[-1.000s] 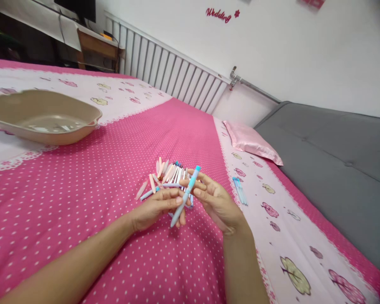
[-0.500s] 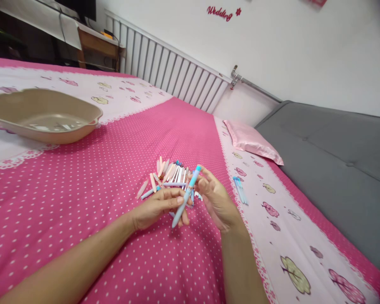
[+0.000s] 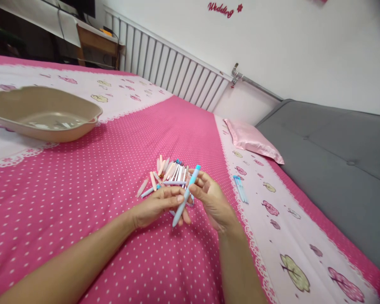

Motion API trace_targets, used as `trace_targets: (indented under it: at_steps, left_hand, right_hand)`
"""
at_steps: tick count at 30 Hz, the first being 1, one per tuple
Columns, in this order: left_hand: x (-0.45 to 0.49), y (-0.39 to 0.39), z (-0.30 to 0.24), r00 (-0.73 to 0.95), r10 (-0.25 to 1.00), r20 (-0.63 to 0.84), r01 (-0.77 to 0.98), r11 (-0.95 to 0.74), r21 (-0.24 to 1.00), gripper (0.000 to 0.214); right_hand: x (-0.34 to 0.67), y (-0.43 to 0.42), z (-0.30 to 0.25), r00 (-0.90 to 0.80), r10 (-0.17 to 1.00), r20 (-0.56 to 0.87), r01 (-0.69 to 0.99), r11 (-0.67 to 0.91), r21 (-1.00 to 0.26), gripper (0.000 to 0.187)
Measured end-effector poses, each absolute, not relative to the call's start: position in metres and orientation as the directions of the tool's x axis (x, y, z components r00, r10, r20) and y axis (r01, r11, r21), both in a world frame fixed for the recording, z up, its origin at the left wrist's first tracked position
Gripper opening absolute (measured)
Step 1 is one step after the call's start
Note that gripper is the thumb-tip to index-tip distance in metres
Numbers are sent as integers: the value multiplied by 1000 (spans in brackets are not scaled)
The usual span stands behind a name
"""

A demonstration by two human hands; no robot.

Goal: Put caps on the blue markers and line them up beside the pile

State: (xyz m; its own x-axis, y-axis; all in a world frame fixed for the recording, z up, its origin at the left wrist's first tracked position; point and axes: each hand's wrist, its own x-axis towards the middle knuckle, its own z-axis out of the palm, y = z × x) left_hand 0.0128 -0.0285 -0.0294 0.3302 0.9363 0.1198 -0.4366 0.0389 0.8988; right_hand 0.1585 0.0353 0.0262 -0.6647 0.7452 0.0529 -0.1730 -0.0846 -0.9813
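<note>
A light blue pen (image 3: 186, 196) is gripped by both hands above the pink dotted bedspread (image 3: 98, 177). My left hand (image 3: 156, 205) pinches its lower half. My right hand (image 3: 210, 198) closes its fingers around the upper part, near the brighter blue cap end. Just behind the hands lies a heap of pink, white and blue pens (image 3: 166, 173). A small bunch of blue pens (image 3: 240, 189) lies apart, to the right of my right hand.
A beige plastic basin (image 3: 44, 113) sits at the far left of the bed. A pink satin pillow (image 3: 251, 141) lies by the wall. A grey padded surface (image 3: 332, 160) borders the bed on the right. A white radiator (image 3: 167, 71) lines the wall.
My right hand's fingers have curled closer around the pen's upper part. The pen and my left hand have barely shifted.
</note>
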Motion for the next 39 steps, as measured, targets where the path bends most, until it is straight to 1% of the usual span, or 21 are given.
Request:
trace_targets:
  at_steps: [3, 5, 8, 14, 20, 25, 29, 31, 32, 34, 36, 39]
  left_hand:
    - [13, -28, -30, 326, 938, 118, -449, 43, 893, 33]
    - [13, -28, -32, 323, 938, 124, -453, 39, 890, 33]
    - [13, -27, -33, 330, 935, 132, -453, 34, 891, 32]
    - [13, -27, -31, 329, 935, 134, -386, 4, 922, 34]
    - [16, -24, -35, 180, 977, 118, -276, -65, 959, 42]
    - [17, -22, -34, 91, 988, 125, -230, -102, 968, 40]
    - [17, -24, -30, 79, 990, 113, -238, -92, 967, 37]
    - [16, -24, -28, 69, 992, 101, -279, -78, 957, 36]
    - [16, -24, -28, 57, 994, 93, -306, -71, 949, 36]
    - [16, -24, -28, 15, 997, 71, -354, -61, 933, 36]
    - [16, -23, -29, -34, 998, 52, -376, -61, 924, 36]
    - [16, -21, -30, -105, 993, 51, -370, -86, 925, 36]
  right_hand:
    - [161, 35, 30, -732, 681, 32, -183, -151, -971, 45]
    - [163, 36, 30, -758, 652, 4, -180, -203, -962, 44]
    - [163, 38, 27, -753, 657, -14, -172, -218, -961, 46]
    - [162, 41, 22, -710, 703, 19, -156, -131, -979, 47]
    - [159, 39, 21, -646, 762, 38, -88, -25, -996, 50]
    - [156, 35, 20, -618, 785, 40, -13, 41, -999, 47]
    - [164, 42, 24, -617, 786, 30, 8, 45, -999, 47]
    - [170, 51, 23, -584, 809, 66, 15, 93, -996, 43]
    - [172, 56, 22, -545, 832, 103, 28, 141, -990, 40]
    - [175, 66, 15, -450, 873, 187, 109, 262, -959, 31]
    - [173, 73, 4, -401, 885, 239, 269, 363, -892, 25]
    - [165, 76, -11, -453, 863, 223, 516, 458, -724, 20]
